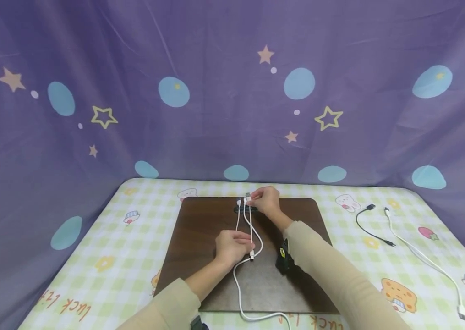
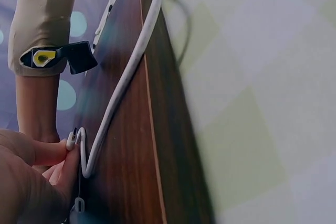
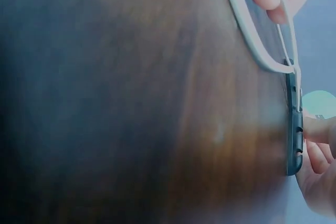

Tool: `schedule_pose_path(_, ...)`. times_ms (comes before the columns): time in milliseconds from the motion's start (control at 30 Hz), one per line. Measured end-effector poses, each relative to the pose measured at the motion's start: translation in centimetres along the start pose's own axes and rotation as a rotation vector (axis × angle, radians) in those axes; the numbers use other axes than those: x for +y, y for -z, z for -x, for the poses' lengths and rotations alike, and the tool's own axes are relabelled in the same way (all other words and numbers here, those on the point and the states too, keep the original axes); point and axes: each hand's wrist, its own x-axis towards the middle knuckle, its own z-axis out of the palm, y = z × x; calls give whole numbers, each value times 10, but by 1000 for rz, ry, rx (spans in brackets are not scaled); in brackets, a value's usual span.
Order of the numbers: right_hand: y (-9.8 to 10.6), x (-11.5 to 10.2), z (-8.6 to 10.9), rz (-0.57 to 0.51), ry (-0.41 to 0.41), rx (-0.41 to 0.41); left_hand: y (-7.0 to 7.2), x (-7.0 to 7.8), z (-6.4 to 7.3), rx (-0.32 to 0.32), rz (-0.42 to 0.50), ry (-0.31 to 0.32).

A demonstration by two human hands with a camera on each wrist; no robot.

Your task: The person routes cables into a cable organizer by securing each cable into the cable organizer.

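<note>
Near the middle of a dark wooden board [image 1: 199, 256], my left hand [image 1: 231, 248] pinches a white cable's small connector [image 1: 252, 255] between thumb and fingers. In the left wrist view, that connector [image 2: 71, 141] shows at the fingertips. Farther back, my right hand [image 1: 267, 200] pinches a white USB plug [image 1: 248, 197] at the board's far edge. Just below its fingers lies a black cable holder [image 1: 238, 210], with open slots visible in the right wrist view [image 3: 296, 148]. White cables run across the holder. Another white plug [image 1: 238, 202] stands left of the right hand.
Right of the board, a short black cable [image 1: 366, 230] and a long white cable [image 1: 418, 251] lie on the checked tablecloth [image 1: 125, 247]. A thicker white cable [image 1: 238, 286] curves over the board's near edge. Behind the table hangs a purple curtain [image 1: 224, 137].
</note>
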Motion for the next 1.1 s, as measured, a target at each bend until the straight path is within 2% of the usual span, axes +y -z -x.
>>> schedule_pose_path(267,-1,-7,4,71,-120,67,-1,0,1,-26,21,3)
schedule_pose_path(500,2,-15,4,94,-181,69,5,11,3,-48,19,18)
schedule_pose_path(700,14,-16,6,82,-183,-12,9,16,4,-55,23,23)
schedule_pose_path(967,42,-9,14,-69,-195,-105,11,16,3,-76,10,-5)
schedule_pose_path(1100,62,-2,19,-101,-196,-129,12,19,3,-79,-15,-32)
